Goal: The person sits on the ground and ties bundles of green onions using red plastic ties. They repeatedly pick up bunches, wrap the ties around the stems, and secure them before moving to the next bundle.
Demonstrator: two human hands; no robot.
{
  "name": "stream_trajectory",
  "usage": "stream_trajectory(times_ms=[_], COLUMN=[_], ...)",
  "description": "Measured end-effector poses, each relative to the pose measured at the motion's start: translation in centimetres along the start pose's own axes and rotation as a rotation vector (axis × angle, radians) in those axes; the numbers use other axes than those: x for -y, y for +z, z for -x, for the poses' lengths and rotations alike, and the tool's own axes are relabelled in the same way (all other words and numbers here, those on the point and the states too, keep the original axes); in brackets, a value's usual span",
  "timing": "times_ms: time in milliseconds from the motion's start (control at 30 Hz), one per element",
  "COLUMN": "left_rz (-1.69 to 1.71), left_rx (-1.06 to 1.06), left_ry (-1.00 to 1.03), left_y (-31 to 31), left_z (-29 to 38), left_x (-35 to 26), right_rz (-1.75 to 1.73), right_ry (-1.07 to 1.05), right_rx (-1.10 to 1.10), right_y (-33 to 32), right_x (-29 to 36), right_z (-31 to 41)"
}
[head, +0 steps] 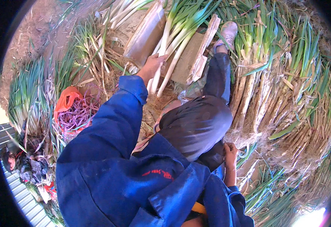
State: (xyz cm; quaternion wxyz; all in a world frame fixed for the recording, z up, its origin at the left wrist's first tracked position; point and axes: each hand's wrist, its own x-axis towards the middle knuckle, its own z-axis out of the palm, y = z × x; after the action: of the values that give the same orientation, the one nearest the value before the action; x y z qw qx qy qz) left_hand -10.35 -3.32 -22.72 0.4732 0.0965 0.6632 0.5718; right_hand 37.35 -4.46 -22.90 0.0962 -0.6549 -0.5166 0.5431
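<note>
My left hand (154, 65) is closed around the white shank of a long green onion (163, 42). More trimmed green onions (179, 54) lie beside it, their leaves pointing away from me. They rest in a shallow trough with a cardboard-like base (186, 61), between a wood block on the left (145, 32) and a rough wooden side piece (202, 58) on the right. My right hand (231, 150) hangs low beside my bent leg, near the roots of the untrimmed onions. Its fingers are curled, and whether they hold anything is hidden.
A large heap of untrimmed green onions (267, 85) with dry husks and roots spreads along my right. On the left are an orange plastic bag (67, 99) of purple ties (79, 115), a small onion pile (93, 51) and a standing bundle (26, 96). My shoe (228, 32) borders the trough.
</note>
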Motion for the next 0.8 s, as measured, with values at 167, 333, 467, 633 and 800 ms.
stream_trajectory(times_ms=[167,333,467,633,800], left_rz=[-0.297,-0.630,-0.964,-1.254,-1.309], left_rx=[0.002,-0.103,-0.093,-0.073,-0.811], left_ry=[0.323,0.469,0.398,0.358,0.865], left_y=[2.5,1.6,2.4,4.0,-1.7], left_z=[3.3,1.2,-0.4,3.4,2.3], left_x=[2.1,8.1,11.5,8.2,-2.7], right_rz=[0.018,0.171,0.161,0.069,0.143], right_ry=[-0.098,-0.160,-0.119,-0.138,-0.149], right_rx=[-0.018,-0.040,-0.059,-0.060,-0.118], right_y=[0.0,0.1,0.3,0.1,-1.0], right_x=[-1.0,-1.4,-1.8,-1.2,1.9], right_z=[-0.5,-1.2,-1.5,-0.9,-1.8])
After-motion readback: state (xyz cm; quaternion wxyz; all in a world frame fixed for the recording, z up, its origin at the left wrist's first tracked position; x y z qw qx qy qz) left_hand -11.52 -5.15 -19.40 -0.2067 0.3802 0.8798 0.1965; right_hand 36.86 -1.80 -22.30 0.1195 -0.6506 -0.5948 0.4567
